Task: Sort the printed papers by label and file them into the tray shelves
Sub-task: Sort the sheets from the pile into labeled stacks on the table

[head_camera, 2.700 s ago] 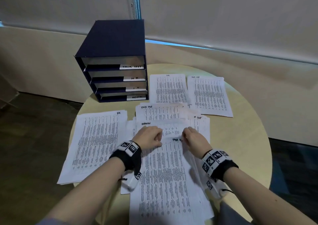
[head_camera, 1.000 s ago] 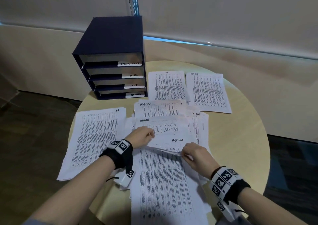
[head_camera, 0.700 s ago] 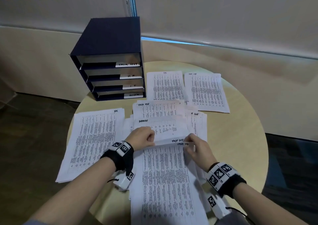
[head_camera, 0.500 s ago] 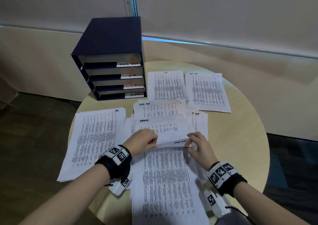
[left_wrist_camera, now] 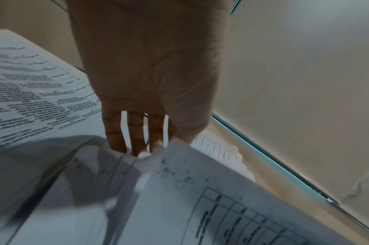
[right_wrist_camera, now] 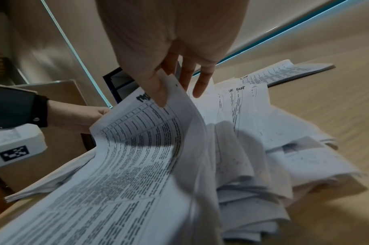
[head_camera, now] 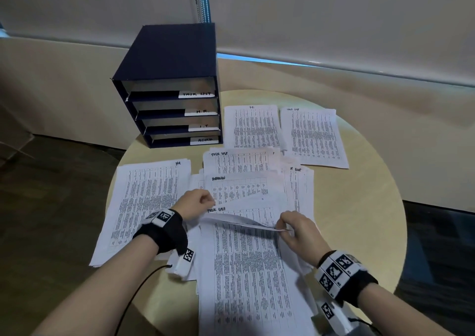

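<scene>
**Top sheet lifted from the middle heap, both hands on its far edge**

The HR pile (head_camera: pixel 144 207) lies at the left of the table (head_camera: pixel 365 207), squared and apart from the rest, which reads as a finished group set aside by label. Behind it at the table's far left stands the tray (head_camera: pixel 169 83), its four shelves tagged Task List, H.R., I.T. and Admin from top to bottom. The shelves look empty from here, so filing seems not to have begun.

The left hand (head_camera: pixel 196 203) sits at the near-left corner of the middle heap (head_camera: pixel 241 189). Its grip is closed: the fingers (left_wrist_camera: pixel 135 132) curl down onto the corner of the top sheet (head_camera: pixel 252 271) and hold it. That likely anchors the sheet while the other corner is peeled.

The top sheet runs from the heap toward the person, its far edge raised and bowed between the two hands. Under that edge a Task List heading shows, and farther back an Admin sheet and another Task List sheet, fanned so their labels can be read.

The right hand (head_camera: pixel 295 230) pinches the sheet's far-right corner, thumb on the printed face and fingers behind, as the right wrist view shows; its grip is closed on the paper.

Farther right and back, the IT pile (head_camera: pixel 253 127) and the Task List pile (head_camera: pixel 314 137) lie side by side.
</scene>
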